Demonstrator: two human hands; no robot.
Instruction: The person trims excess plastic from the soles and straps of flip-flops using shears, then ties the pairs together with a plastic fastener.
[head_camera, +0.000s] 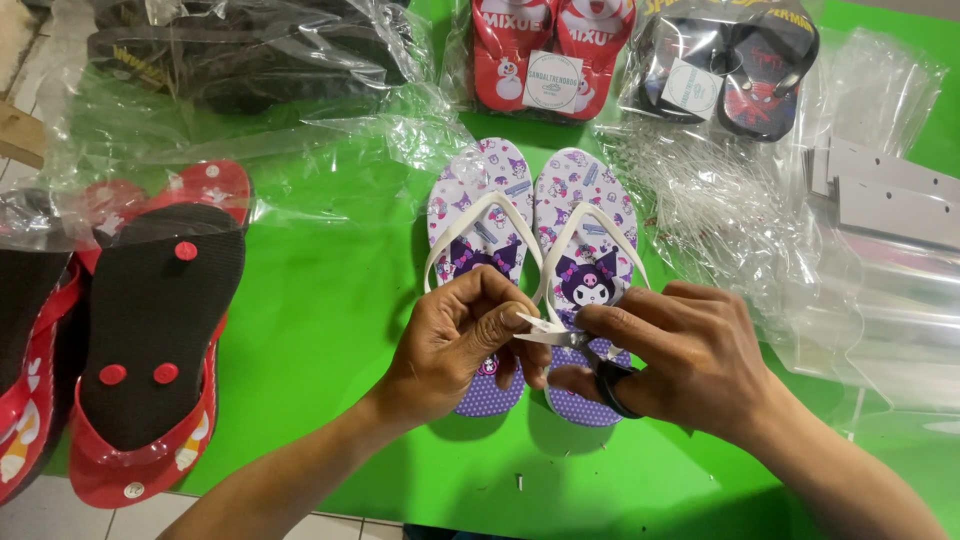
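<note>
Green mat (330, 300): flat, smooth, matte, covers most of the view. Clear crinkly plastic bags (250, 130) piled from 10 to 12 o'clock, glossy, creased; more bags (880, 300) stacked flatter at 3 o'clock with grey card strips (890, 195) on top.

At 9 o'clock, red flip-flops (150, 340) lie sole-up: black foam underside, three round red strap plugs, red rim.

Bagged pairs at 12 to 1 o'clock: a red pair (550, 50) and a dark pair (740, 70), each with a round white tag.

Centre: purple flip-flops (530, 200), side by side on the mat, toes toward 12. White printed footbed, cartoon figures, dotted purple heels, smooth white Y-straps.

Left hand (450, 350): fingers curled, pinching at the strap of the right-side sandal, over the heels.

Right hand (690, 360): closed on small scissors (560, 335), finger through the black loop, short metal blades pointing at 9 o'clock toward the left fingertips, touching or just beside the strap; can't tell which.

Small light scrap (519, 482) on the mat at 6 o'clock.
</note>
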